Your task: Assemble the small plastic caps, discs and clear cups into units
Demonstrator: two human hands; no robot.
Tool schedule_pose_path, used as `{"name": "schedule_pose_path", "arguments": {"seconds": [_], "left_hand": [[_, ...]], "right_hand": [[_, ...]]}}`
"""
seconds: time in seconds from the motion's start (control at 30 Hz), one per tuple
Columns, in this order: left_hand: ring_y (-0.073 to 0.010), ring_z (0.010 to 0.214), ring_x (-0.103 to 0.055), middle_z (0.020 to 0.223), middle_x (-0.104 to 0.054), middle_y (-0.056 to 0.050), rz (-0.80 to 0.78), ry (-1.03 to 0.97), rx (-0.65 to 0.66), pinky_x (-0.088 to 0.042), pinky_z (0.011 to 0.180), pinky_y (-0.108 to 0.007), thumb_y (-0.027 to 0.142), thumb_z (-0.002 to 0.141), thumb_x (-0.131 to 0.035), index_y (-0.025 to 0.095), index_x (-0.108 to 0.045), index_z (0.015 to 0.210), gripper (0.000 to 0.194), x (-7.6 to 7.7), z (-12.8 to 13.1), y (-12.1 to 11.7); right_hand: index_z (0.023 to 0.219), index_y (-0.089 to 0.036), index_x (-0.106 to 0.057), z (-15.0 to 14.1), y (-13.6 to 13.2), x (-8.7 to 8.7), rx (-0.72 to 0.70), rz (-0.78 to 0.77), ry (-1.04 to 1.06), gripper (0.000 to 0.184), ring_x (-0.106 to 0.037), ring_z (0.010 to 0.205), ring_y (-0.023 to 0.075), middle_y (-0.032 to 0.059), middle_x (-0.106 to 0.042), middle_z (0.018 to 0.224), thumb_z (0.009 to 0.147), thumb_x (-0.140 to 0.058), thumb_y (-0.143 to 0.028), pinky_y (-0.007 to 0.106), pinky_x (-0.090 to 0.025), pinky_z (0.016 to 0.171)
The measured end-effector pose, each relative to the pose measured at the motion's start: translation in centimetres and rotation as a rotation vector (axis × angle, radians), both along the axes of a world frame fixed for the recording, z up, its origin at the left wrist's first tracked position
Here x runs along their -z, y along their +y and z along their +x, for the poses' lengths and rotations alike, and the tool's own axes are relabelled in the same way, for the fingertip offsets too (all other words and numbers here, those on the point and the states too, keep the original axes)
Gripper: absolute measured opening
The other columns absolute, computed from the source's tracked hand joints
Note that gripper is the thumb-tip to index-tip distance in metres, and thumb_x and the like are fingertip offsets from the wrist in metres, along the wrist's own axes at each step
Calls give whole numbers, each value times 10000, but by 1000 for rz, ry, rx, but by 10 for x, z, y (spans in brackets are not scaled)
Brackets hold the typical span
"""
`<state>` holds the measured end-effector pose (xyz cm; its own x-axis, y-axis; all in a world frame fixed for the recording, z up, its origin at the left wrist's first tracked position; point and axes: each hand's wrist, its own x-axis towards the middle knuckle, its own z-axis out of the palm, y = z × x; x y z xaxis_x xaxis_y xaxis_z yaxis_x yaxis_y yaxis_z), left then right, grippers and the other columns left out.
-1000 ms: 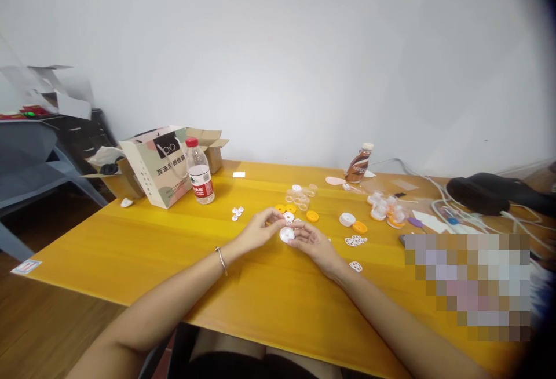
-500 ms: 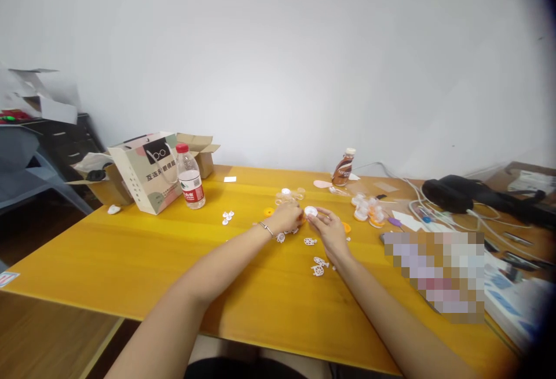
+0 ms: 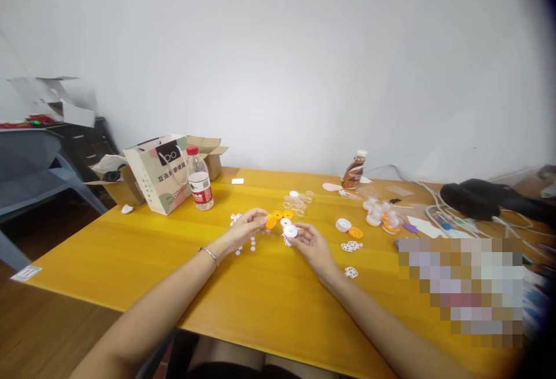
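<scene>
Right hand (image 3: 311, 247) pinches a white disc (image 3: 290, 231) by its edge; left hand (image 3: 245, 229) grips an orange disc (image 3: 271, 222), the two parts near each other over the table (image 3: 260, 298). Just beyond: more orange discs (image 3: 288, 214). Farther: clear rings (image 3: 309, 196), then a brown bottle (image 3: 354, 172) near the wall (image 3: 278, 77).

From my end, a pixelated multicoloured patch (image 3: 460, 292) hides part of the right side of the yellow wooden worktop (image 3: 260, 298). The small white plastic pieces (image 3: 235, 218) around the left hand (image 3: 245, 229) are too tiny for me to identify. A smooth blue-grey chair (image 3: 30, 150) runs off the left edge.
</scene>
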<state>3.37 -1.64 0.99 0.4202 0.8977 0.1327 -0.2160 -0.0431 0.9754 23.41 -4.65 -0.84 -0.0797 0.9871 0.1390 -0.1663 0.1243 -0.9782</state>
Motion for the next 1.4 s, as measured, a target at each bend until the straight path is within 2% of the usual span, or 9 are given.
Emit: {"name": "schedule_pose_path", "arguments": {"seconds": [0.13, 0.23, 0.3, 0.43, 0.53, 0.63, 0.7, 0.97, 1.4], "left_hand": [[-135, 848, -555, 969, -592, -57, -33, -83, 91, -407, 829, -295, 286, 702, -642, 186, -547, 1077, 400, -2, 8, -9], [-176, 976, -517, 1138, -534, -83, -4, -53, 86, -399, 857, -304, 290, 714, -628, 185, -571, 1069, 375, -5, 13, -12], [-180, 1004, -503, 1172, -515, -77, 37, 9, 63, -395, 865, -299, 276, 706, -636, 195, -567, 1078, 387, -4, 13, -12], [-140, 847, -557, 1079, -566, -68, 152, 206, -4, -429, 796, -275, 271, 690, -645, 198, -547, 1105, 434, -1, 13, -12], [-110, 701, -557, 973, -590, -70, 313, 351, -115, -451, 704, -254, 289, 685, -642, 171, -560, 1090, 430, 1, 18, -16], [-112, 701, -548, 898, -593, -63, 482, 433, -195, -451, 694, -240, 296, 677, -645, 154, -580, 1059, 414, 1, 24, -22], [-117, 691, -547, 832, -598, -52, 519, 489, -196, -452, 678, -236, 320, 683, -635, 158, -593, 1038, 392, -1, 27, -25], [-134, 686, -546, 769, -616, -38, 531, 604, -272, -435, 648, -228, 378, 685, -622, 160, -632, 881, 293, -6, 35, -35], [-128, 630, -552, 723, -641, -41, 387, 628, -285, -412, 579, -212, 427, 693, -588, 132, -631, 803, 317, 2, 35, -36]], "right_hand": [[887, -199, -528, -2, -2, 0, -2, 36, -21, 365, -604, 710, 134, 6, -642, 762, 570, -709, -221, 283, -466, 722], [879, -204, -512, 1, 1, 1, 14, 58, -31, 366, -600, 700, 131, 2, -636, 758, 570, -709, -220, 281, -469, 717], [880, -209, -505, 2, 2, 2, 21, 68, -39, 367, -601, 705, 132, 0, -633, 760, 573, -707, -222, 282, -470, 721], [891, -211, -504, 1, 0, 3, 17, 74, -65, 360, -599, 711, 130, 0, -625, 767, 587, -697, -221, 282, -474, 730], [892, -206, -511, -1, -1, 5, 2, 75, -84, 348, -597, 711, 124, 0, -619, 766, 594, -690, -217, 273, -477, 731], [896, -212, -514, -3, -3, 7, -22, 93, -91, 340, -596, 712, 118, -6, -608, 766, 601, -683, -221, 262, -482, 726], [897, -217, -518, -4, -3, 9, -38, 109, -103, 334, -596, 709, 116, -11, -602, 759, 605, -680, -223, 259, -485, 721], [903, -216, -544, -6, -8, 10, -8, 183, -185, 296, -600, 783, 152, 29, -627, 839, 637, -655, -282, 312, -489, 761], [931, -225, -578, -4, -14, 6, -37, 302, -296, 249, -609, 828, 161, 27, -643, 911, 684, -605, -224, 334, -470, 818]]}}
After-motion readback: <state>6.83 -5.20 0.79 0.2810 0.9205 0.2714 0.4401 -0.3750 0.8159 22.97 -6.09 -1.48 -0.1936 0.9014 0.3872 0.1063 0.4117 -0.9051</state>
